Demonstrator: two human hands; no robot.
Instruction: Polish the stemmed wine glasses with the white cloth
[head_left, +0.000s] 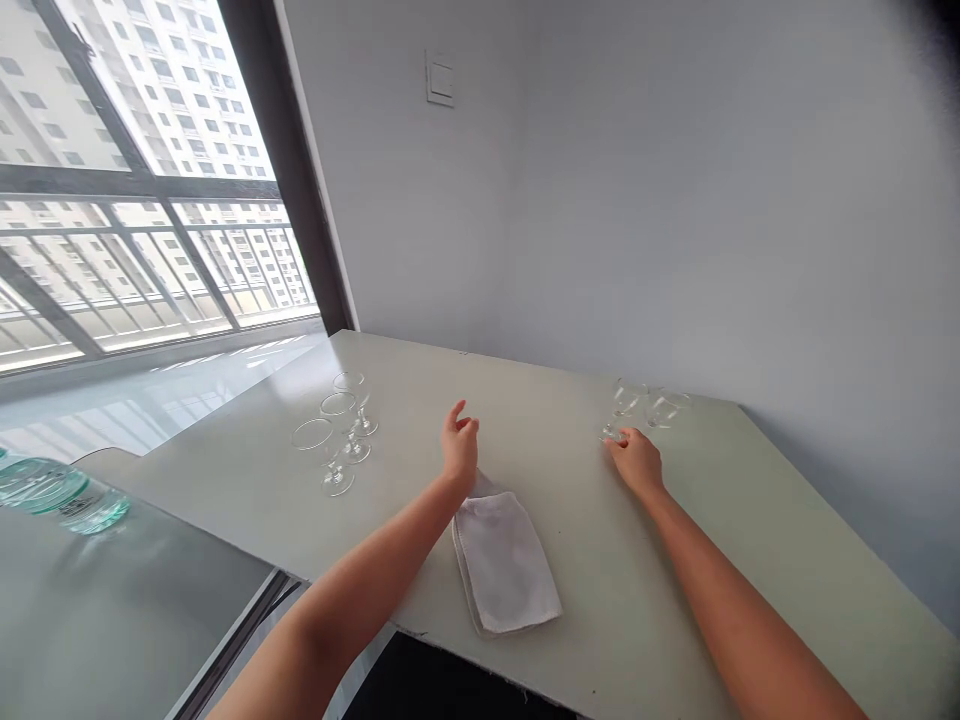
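My right hand (636, 460) is closed, its fingertips pinching the foot of a clear stemmed glass (628, 398) at the table's far right. Close beside that one is a second clear glass (666, 408). My left hand (460, 445) hovers over the middle of the table with thumb and fingers apart, holding nothing. Below its wrist lies a folded pale grey cloth (508, 562). On the left side, three stemmed glasses stand upright in a row: a near one (335, 472), a middle one (352, 442) and a far one (363, 415).
The pale table (555, 650) meets a grey wall (637, 200) at the back. At the left, a lower grey surface (172, 590) bears a teal-tinted clear bottle (94, 505) lying on its side. A window with railings is beyond, and a light switch (441, 80) is on the wall.
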